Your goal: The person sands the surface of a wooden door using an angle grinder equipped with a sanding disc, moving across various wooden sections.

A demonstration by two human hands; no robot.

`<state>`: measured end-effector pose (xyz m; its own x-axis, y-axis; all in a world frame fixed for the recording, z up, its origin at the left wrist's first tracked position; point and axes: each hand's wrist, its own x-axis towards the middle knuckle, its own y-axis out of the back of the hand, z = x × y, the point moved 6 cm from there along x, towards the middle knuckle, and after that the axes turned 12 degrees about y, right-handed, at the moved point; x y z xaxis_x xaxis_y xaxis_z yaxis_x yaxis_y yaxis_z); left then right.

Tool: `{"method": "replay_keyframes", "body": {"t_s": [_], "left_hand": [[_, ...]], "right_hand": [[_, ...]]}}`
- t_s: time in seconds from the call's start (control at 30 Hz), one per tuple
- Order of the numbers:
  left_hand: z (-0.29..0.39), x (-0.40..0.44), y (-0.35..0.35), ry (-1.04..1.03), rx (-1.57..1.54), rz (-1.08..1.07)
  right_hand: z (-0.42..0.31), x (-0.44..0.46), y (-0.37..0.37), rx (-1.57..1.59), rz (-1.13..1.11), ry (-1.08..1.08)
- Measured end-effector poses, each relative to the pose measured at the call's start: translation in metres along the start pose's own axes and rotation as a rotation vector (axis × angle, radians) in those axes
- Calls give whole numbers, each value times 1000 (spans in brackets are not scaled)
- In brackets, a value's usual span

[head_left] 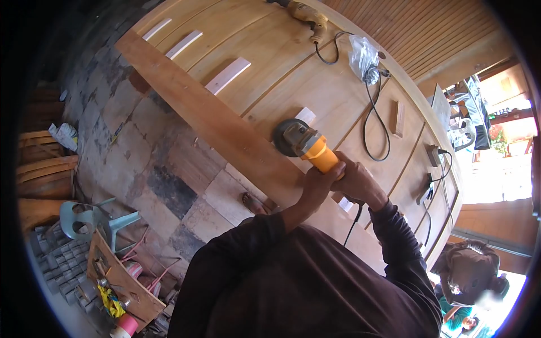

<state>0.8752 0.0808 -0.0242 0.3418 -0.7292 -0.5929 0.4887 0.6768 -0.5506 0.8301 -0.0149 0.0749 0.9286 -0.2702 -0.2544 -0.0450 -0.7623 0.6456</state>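
A yellow angle grinder [319,153] is gripped by both hands near the middle of the view. My left hand [320,183] wraps the rear of its body from the near side, thumb on top. On the other side, my right hand [360,179] closes round the same rear end; some fingers are hidden. Its dark round disc [286,138] lies over the long reddish-brown board [208,121]; whether they touch I cannot tell. Pale wooden blocks [305,115] show beside the board. A black cord [353,224] trails from the grinder.
Beyond the board lies a large wooden panelled surface [270,62], with a drill [307,18], a plastic bag [363,56] and loose cords. A green plastic chair [101,221] stands on the tiled floor, lower left, by a wooden board with items. Another person [457,313] appears lower right.
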Motion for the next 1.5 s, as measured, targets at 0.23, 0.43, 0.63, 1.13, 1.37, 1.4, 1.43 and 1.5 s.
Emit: {"method": "replay_keyframes", "body": {"t_s": [0.23, 0.43, 0.63, 1.13, 1.37, 1.4, 1.43, 1.5], "left_hand": [[-3, 14, -5, -47, 16, -12], [1, 15, -9, -60, 1, 31], [6, 19, -13, -80, -16, 7], [18, 33, -27, -95, 26, -34], [17, 51, -30, -78, 105, -38], [20, 51, -32, -74, 116, -46], [22, 51, -34, -72, 118, -51], [26, 51, -38, -69, 123, -66]], "right_hand": [[10, 3, 4, 48, 10, 30], [6, 7, 10, 57, -5, -23], [13, 11, 13, 49, 6, 0], [23, 19, 27, 3, 38, 2], [33, 24, 35, -6, 34, 5], [35, 25, 36, -8, 37, -10], [38, 25, 37, -11, 42, -26], [41, 24, 41, -2, 57, -45]]}}
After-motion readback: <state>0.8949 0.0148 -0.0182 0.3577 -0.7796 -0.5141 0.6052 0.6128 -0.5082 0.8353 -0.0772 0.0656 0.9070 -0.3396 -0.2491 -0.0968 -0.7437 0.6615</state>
